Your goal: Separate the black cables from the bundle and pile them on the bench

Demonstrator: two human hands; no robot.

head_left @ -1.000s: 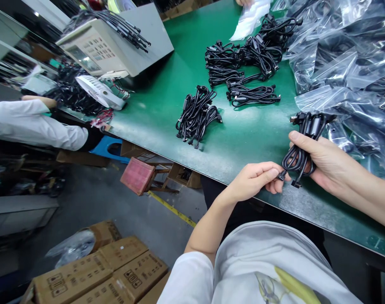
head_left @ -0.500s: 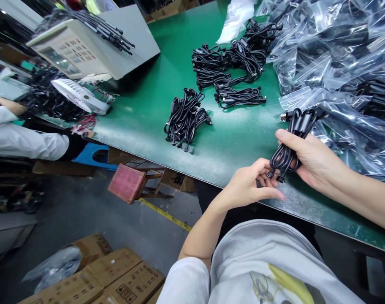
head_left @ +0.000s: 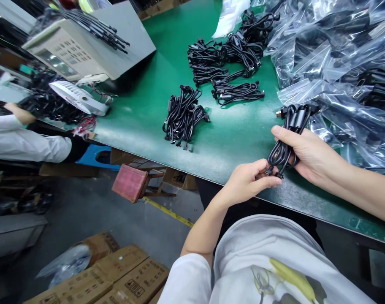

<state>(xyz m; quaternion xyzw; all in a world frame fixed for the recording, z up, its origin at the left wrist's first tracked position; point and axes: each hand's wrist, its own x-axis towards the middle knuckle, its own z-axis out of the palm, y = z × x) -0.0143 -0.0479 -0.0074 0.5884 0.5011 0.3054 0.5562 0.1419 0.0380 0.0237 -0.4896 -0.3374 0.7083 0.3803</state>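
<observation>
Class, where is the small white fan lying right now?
The white fan lies at the green table's far-left edge in the head view, just below the beige machine.

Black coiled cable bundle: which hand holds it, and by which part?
The right hand grips the black coiled cable bundle around its middle; the left hand pinches its lower plug end.

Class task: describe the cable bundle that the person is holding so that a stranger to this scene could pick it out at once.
Start at the green table and go to its near edge. There the right hand grips a coiled black cable bundle, the left hand pinching its plug end. Unlike the other bundles, it is lifted, not lying loose or bagged.
</observation>
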